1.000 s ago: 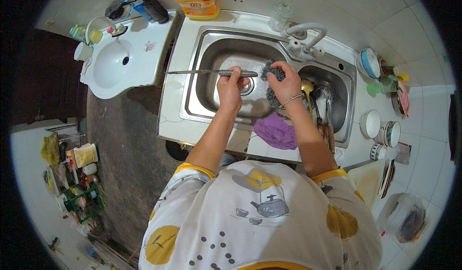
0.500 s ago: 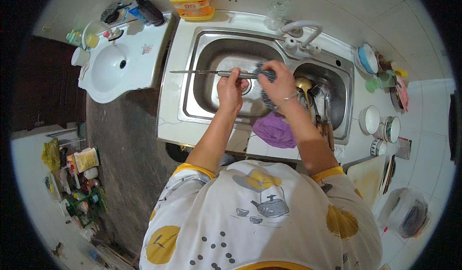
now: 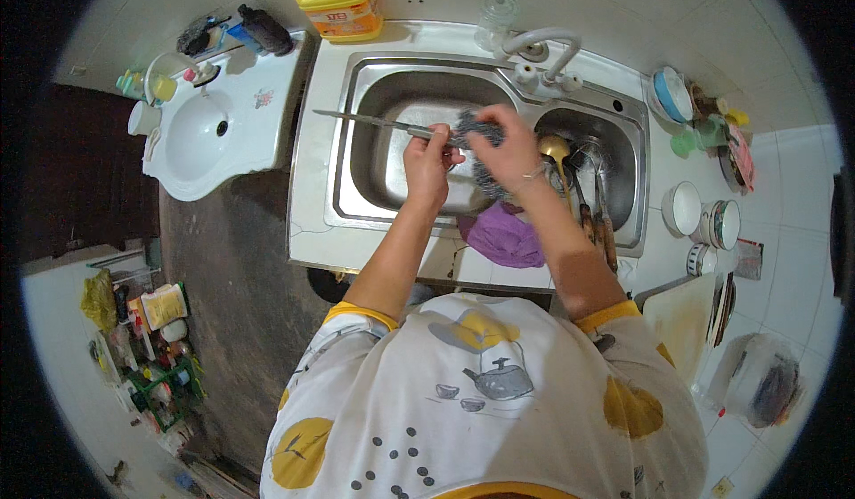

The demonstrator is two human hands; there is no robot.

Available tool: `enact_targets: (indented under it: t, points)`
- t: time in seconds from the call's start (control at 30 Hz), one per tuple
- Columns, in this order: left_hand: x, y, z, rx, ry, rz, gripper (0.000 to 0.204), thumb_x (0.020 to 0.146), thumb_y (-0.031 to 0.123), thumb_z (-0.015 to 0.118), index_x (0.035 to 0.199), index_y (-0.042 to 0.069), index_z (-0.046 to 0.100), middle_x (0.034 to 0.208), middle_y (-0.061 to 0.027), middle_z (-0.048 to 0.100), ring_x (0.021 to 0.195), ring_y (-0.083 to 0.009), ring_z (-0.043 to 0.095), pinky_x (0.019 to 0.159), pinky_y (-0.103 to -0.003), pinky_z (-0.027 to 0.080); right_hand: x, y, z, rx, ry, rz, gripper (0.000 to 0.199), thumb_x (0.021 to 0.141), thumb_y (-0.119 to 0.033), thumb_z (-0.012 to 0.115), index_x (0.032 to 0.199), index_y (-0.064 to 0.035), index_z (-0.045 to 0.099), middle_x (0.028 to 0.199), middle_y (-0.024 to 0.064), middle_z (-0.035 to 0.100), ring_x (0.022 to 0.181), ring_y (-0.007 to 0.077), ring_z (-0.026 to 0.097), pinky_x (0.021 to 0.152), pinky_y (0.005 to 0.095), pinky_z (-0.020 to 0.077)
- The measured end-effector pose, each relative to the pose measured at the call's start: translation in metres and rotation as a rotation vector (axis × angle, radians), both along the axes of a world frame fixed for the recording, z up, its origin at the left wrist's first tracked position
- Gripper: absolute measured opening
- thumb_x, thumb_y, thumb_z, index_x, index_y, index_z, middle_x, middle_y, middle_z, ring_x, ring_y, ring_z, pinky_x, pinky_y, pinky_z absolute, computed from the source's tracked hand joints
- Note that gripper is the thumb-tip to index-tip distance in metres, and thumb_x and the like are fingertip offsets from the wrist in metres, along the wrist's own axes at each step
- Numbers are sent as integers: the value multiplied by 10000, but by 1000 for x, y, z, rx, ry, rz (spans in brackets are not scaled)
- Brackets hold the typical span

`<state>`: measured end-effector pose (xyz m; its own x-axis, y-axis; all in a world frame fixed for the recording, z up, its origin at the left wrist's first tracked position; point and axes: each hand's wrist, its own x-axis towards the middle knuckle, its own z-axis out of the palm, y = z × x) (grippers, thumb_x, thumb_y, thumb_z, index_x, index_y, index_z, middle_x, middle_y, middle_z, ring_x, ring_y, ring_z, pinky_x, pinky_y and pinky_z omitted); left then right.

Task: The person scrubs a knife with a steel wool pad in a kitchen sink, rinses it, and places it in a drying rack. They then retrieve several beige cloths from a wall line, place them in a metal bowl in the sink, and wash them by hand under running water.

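I see a long thin knife (image 3: 370,120) above the big sink bowl (image 3: 374,165). My left hand (image 3: 427,162) is closed tight around its handle. My right hand (image 3: 508,150) squeezes a dark scrubby mesh (image 3: 485,180) at the handle's end. A purple cloth (image 3: 505,239) lies in front of the sink. A gold ladle (image 3: 554,147) sits in the small bowl (image 3: 630,192).

Set in the surface (image 3: 307,227), the large basin (image 3: 378,152) lies left of the small basin (image 3: 633,178), which contains the ladle (image 3: 554,149), with the jug (image 3: 343,16) and faucet (image 3: 550,73) behind, the cloth (image 3: 505,239) at the front edge, bowls (image 3: 682,208) right, and the knife (image 3: 372,121) above the large basin.
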<state>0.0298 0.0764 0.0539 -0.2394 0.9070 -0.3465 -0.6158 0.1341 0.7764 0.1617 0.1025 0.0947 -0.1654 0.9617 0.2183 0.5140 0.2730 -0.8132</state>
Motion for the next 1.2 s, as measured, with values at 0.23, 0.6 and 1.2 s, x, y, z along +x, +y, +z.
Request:
enact_targets:
  t: [0.23,0.6,1.2]
  points:
    - [-17,0,-8,-1,-94,-68,221,926,205,490,997,2,538,842,-113,621,567,-100,521,483,-216,466,30,-7,-46,-213,-134,-10,332,692,-238,679,954,-75,558,943,128,580,864,283,586,754,369,466]
    - [-2,-3,-32,21,-240,-37,365,965,304,350,1124,15,507,840,-92,583,695,-170,559,621,-304,469,-8,-31,-7,61,-10,280,364,752,-166,663,1089,-57,576,1013,171,556,961,314,549,880,374,425]
    - [4,-23,-8,-157,-74,-156,339,962,387,323,811,122,472,577,-5,433,412,-87,348,349,-214,247,-28,13,-3,54,-306,123,284,754,-205,632,1034,-161,621,950,138,530,860,323,574,741,400,484]
